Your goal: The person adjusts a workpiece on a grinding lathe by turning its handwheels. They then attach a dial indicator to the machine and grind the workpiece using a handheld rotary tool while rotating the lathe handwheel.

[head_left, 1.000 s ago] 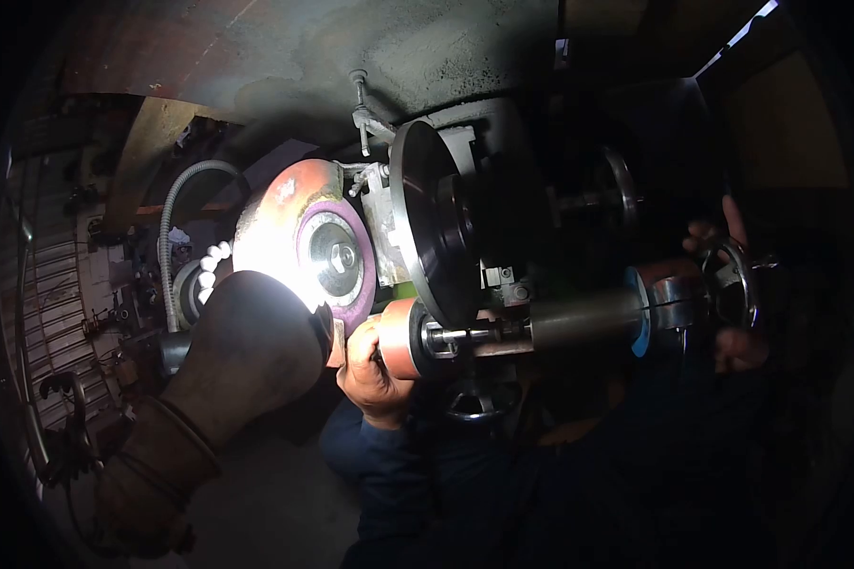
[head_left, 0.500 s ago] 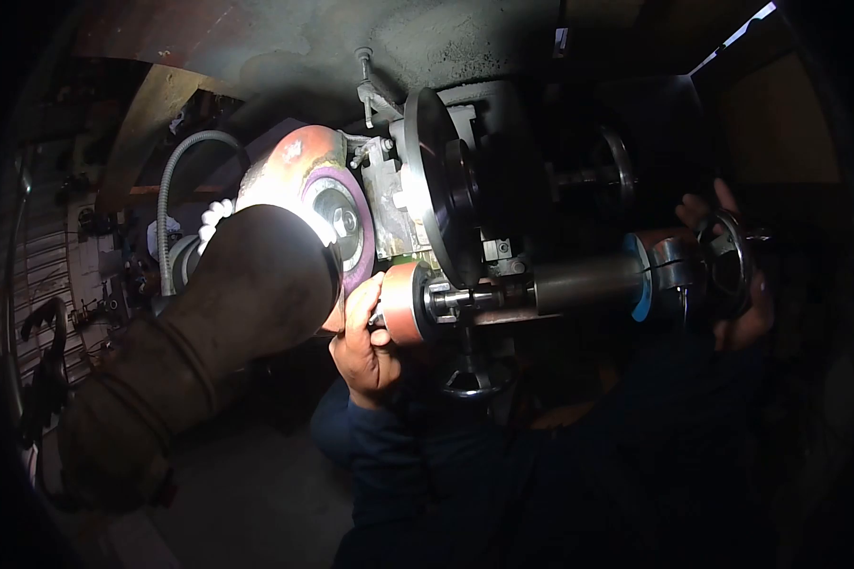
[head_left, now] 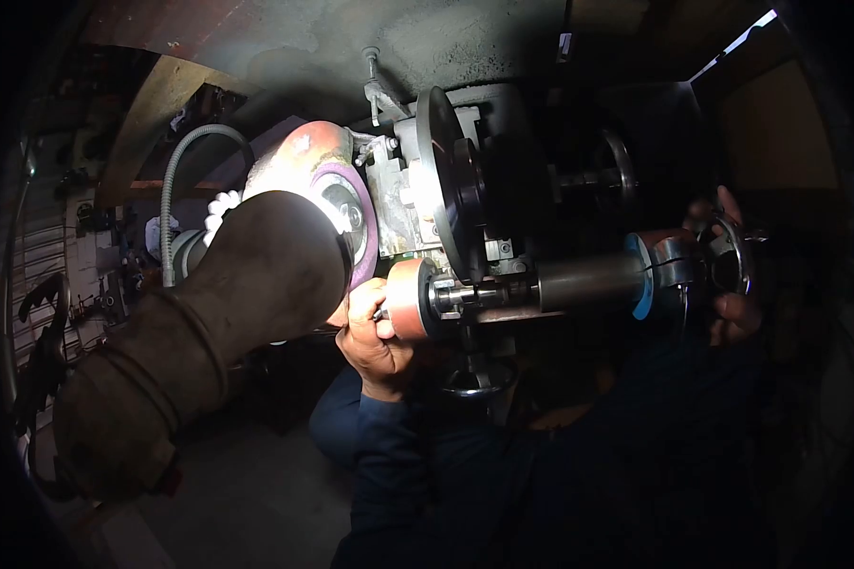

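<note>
One hood point(head_left: 313, 142) holds a wheel point(head_left: 370, 232); hands point(head_left: 375, 339) point(head_left: 736, 315) apparently touch drum point(head_left: 408, 300) and handwheel point(head_left: 744, 258).

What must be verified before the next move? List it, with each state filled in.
1. Left hand at the outer end of the orange drum: ok.
2. Right hand at the handwheel: ok.
3. Purple grinding wheel fully in view: not ok; the dark tubular housing hides part of it.
4. Purple grinding wheel stopped: cannot tell.
5. Left fingers safely apart from that wheel: cannot tell; they show near its lower edge.
6. Good light at the right hand: not ok; that side is dim.
</note>
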`<state>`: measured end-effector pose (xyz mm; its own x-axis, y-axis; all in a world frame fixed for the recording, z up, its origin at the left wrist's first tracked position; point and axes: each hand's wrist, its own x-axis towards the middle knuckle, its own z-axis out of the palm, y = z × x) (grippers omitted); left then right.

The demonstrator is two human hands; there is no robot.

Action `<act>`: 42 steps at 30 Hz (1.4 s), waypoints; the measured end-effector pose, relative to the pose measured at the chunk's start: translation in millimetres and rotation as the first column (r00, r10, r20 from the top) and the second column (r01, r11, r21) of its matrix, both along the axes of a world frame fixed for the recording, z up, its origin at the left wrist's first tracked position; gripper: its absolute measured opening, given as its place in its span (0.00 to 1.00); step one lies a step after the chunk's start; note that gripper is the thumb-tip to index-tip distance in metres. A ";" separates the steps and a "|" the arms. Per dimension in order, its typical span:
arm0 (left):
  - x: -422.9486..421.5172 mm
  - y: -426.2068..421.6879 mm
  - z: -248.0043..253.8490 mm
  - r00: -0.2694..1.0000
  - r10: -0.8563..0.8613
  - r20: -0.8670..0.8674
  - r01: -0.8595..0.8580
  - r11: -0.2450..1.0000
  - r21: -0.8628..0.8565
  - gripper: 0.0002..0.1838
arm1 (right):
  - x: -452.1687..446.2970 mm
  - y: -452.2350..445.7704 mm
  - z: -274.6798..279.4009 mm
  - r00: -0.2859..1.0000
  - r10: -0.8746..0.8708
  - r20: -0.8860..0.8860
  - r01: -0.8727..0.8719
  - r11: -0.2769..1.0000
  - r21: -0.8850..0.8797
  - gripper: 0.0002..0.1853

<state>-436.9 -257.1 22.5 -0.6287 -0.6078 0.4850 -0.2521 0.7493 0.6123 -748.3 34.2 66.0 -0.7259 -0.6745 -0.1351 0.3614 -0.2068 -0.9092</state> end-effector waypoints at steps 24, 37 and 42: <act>-5.3 6.6 13.6 1.000 -0.014 -0.002 0.015 0.995 0.101 0.18 | 0.6 -5.6 11.5 0.992 0.092 -0.088 -0.081 0.989 0.122 0.70; -2.7 7.8 8.3 0.999 0.046 -0.010 -0.044 0.988 0.149 0.17 | -3.6 -1.5 8.5 0.991 0.095 -0.097 -0.088 0.993 0.074 0.65; -15.4 12.2 8.9 0.987 0.002 -0.163 -0.008 0.999 -0.032 0.24 | 4.7 -11.9 11.0 0.994 -0.107 0.019 0.107 0.993 -0.054 0.63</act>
